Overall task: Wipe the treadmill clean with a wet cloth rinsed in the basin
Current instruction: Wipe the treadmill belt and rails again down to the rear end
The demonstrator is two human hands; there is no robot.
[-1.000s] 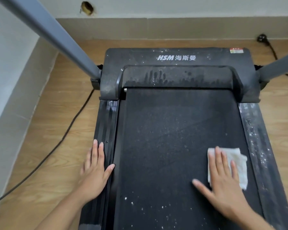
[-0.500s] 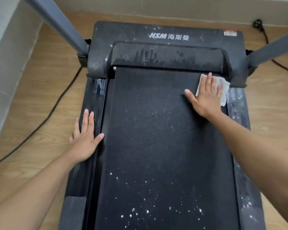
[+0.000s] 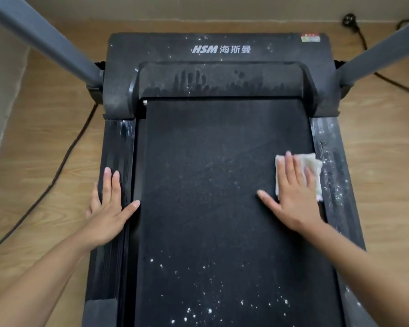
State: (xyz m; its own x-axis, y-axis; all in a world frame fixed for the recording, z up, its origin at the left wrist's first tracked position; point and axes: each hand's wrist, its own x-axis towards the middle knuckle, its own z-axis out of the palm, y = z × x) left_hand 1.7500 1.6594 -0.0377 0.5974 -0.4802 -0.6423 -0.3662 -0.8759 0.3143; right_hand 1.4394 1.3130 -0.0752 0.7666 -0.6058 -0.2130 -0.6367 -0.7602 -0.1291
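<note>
The right hand point(image 3: 293, 197) lies flat, fingers straight, pressing the white cloth point(image 3: 313, 165) onto the right edge of the treadmill point(image 3: 222, 50) belt point(image 3: 210, 185), just beside the speckled right rail point(image 3: 334, 166). Bare belt stretches to the left and ahead, up to the motor cover point(image 3: 222, 83). The left hand point(image 3: 109, 213), flat with its fingers straight, rests on the left rail point(image 3: 118, 142). White specks point(image 3: 210, 310) dot the near belt. A cable point(image 3: 64, 156) crosses the wooden floor point(image 3: 45, 128) near what seems a wall point(image 3: 0, 90).

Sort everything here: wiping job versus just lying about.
Job: dusty black treadmill; white folded cloth; right hand pressing it; left hand on the side rail.
Lying about: black cable on the wooden floor; black plug by the wall.
</note>
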